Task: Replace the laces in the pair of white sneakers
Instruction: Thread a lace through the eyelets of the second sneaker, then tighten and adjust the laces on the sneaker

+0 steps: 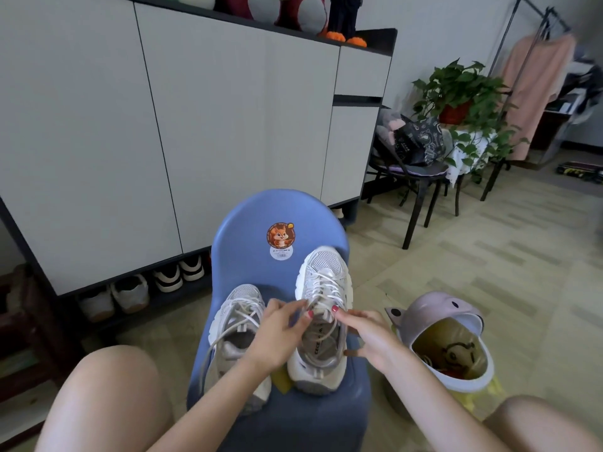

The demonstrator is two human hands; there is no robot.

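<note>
Two white sneakers are stood on the blue chair seat [280,415]. The right sneaker [321,318], toward the seat's right edge, has its lace [326,288] pinched at the top eyelets by the left hand [277,334] and the right hand [368,337]. The left sneaker [236,324], near the left edge, could be nudged off if the lace is tugged hard.

Two white sneakers stand side by side on a small blue chair [248,256] at the centre of the frame. The left hand [277,334] and right hand [365,334] pinch the lace at the upper eyelets of the right sneaker [323,288]. The left sneaker [239,308] trails a loose lace [212,350]. A pink lidded bin [434,318] sits at lower right.
</note>
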